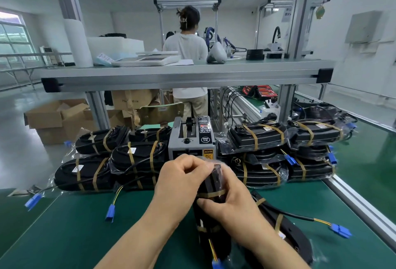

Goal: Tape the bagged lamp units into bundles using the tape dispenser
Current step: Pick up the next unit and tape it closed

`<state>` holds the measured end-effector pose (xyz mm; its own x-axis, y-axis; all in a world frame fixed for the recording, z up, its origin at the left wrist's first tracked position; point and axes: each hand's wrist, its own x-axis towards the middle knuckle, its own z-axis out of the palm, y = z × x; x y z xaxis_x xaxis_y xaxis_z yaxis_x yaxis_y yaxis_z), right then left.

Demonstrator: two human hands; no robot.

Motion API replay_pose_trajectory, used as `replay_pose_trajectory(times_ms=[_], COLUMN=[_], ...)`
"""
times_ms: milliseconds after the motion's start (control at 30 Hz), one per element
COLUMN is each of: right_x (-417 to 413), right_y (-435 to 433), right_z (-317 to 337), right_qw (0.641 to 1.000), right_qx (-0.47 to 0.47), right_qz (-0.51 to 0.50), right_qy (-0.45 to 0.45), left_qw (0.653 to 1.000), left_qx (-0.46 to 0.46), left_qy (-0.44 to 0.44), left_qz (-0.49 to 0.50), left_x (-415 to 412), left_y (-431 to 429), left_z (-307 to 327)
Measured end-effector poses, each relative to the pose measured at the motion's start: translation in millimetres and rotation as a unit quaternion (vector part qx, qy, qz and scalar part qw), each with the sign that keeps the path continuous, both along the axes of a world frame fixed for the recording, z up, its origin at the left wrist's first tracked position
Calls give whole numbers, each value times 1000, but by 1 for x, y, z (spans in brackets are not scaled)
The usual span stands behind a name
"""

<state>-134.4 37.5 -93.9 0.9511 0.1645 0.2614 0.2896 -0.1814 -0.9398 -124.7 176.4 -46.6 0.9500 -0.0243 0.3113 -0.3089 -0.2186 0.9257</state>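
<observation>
Both hands grip 1 bagged lamp unit (211, 189) btwn them, long axis running toward the tape dispenser (191, 140) just ahead; left hand (182, 179) nearer it, right hand (231, 200) pinching tape.

Both hands grip one bagged lamp unit (211, 185), held on end over the green mat (75, 226). Left hand (182, 180) clasps its top; right hand (232, 200) presses a tape band (211, 194) around it. Tape dispenser (192, 140) stands just behind. Taped bundles (132, 161) are stacked either side. A second unit (285, 232) lies beside the right wrist.
</observation>
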Motion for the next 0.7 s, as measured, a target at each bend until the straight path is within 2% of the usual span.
replay_pose_trajectory(times_ms=[200,367,600,667,700], right_x=[-9,-21,-35,-37,-38], right_y=[3,-5,-7,-12,-13], right_z=[-8,-8,-16,-22,-24], right_qw=[999,999,997,994,993], right_qx=[-13,33,40,56,62], right_qz=[-40,0,19,11,-4], right_qy=[-29,15,-60,-89,-99], left_qw=[998,993,987,991,995], left_qx=[6,-2,18,-5,-40], left_qy=[-62,-100,-113,-107,-80], left_qz=[-23,-67,-115,-81,-33], left_x=[-15,-37,-53,-47,-38], left_y=[0,4,6,8,8], left_z=[-6,-14,-15,-19,-20])
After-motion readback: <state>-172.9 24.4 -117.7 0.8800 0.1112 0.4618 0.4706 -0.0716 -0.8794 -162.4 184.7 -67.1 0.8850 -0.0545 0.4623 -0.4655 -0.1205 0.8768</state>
